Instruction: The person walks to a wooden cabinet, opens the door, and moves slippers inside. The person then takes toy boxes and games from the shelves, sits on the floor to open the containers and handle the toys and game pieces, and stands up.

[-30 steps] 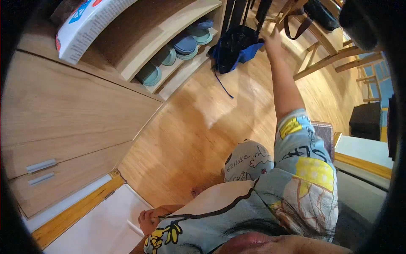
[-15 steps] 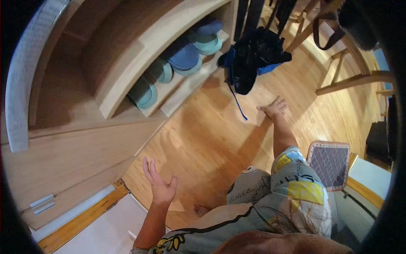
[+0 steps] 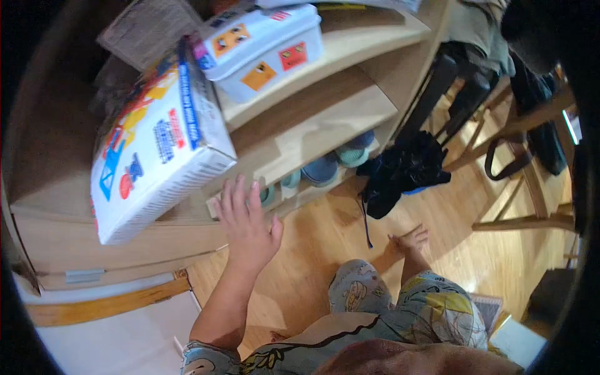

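Note:
My left hand (image 3: 249,232) is raised in front of the wooden shoe shelf (image 3: 306,134), its fingers spread and nothing in them. Just above and left of it, a white cardboard box (image 3: 165,150) with colourful print leans on the shelf unit; whether my fingertips touch the unit I cannot tell. Farther up stands a white lidded plastic box (image 3: 265,65) with orange and red stickers. Low over the wooden floor, or resting on it, my right hand (image 3: 412,239) is held out open and empty, below a black bag (image 3: 406,172) with a dangling strap.
Teal and blue slippers (image 3: 320,170) line the lower shelf. Wooden chair legs (image 3: 525,223) stand at the right, with a dark strap (image 3: 507,161) hanging there. A patterned mat or stool top (image 3: 487,306) lies beside my right leg. A white panel (image 3: 125,334) is at lower left.
The view has tilted up, bringing the cardboard box and the plastic box into sight. My left hand has risen toward the shelf front. My right hand stays low and open.

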A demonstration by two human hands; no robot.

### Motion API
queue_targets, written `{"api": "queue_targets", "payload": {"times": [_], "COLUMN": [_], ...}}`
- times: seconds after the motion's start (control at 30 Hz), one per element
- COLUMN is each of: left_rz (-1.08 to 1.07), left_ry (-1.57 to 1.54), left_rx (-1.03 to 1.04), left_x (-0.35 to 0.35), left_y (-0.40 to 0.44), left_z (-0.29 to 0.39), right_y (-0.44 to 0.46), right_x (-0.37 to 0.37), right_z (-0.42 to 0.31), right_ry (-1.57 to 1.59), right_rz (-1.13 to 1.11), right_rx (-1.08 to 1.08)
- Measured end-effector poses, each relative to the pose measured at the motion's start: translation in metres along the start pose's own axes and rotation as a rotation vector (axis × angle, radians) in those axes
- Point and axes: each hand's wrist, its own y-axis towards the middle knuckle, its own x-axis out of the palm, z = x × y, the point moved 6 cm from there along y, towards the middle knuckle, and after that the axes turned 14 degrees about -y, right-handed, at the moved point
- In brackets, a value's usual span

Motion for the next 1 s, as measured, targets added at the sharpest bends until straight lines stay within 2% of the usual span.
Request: {"api": "queue_targets", "payload": {"times": [0.07, 0.13, 0.3, 0.43, 0.63, 0.73, 0.77, 0.8, 0.83, 0.87, 0.9, 0.93, 1.0], "left_rz": [0.046, -0.047, 0.058, 0.249, 0.457, 0.547, 0.572, 0.589, 0.588, 0.594, 0.587, 0.603, 0.558], "left_ry": [0.022, 0.002, -0.002, 0.067, 0.102, 0.120, 0.135, 0.140, 0.109, 0.095, 0.079, 0.097, 0.085], "left_rx": [-0.035, -0.089, -0.091, -0.030, 0.034, 0.080, 0.086, 0.072, 0.058, 0.056, 0.046, 0.031, 0.052], "left_x": [0.006, 0.018, 0.027, 0.028, 0.041, 0.039, 0.038, 0.044, 0.042, 0.034, 0.030, 0.026, 0.026], "left_y": [0.000, 0.001, 0.001, -0.004, -0.001, 0.003, 0.003, -0.003, -0.005, -0.003, -0.003, -0.003, -0.003], "left_z": [-0.001, -0.007, -0.011, -0.016, -0.014, -0.018, -0.022, -0.018, -0.011, -0.006, -0.002, -0.001, 0.002], "right_y": [-0.007, -0.011, -0.007, 0.000, 0.025, 0.055, 0.078, 0.103, 0.118, 0.133, 0.140, 0.142, 0.162], "right_x": [0.002, 0.000, 0.011, 0.021, 0.041, 0.053, 0.071, 0.090, 0.081, 0.070, 0.045, 0.034, 0.020], "right_z": [0.002, -0.011, -0.011, -0.006, 0.007, 0.021, 0.018, 0.024, 0.047, 0.051, 0.069, 0.083, 0.109], "right_ry": [-0.076, -0.128, -0.056, 0.059, 0.297, 0.648, 0.959, 1.272, 1.236, 1.250, 1.060, 0.962, 0.881], "right_rz": [0.174, 0.286, 0.291, 0.285, 0.270, 0.380, 0.586, 0.839, 0.836, 0.752, 0.546, 0.455, 0.398], "right_rx": [0.051, 0.070, 0.076, 0.055, -0.076, -0.282, -0.513, -0.851, -0.867, -0.823, -0.574, -0.469, -0.394]}}
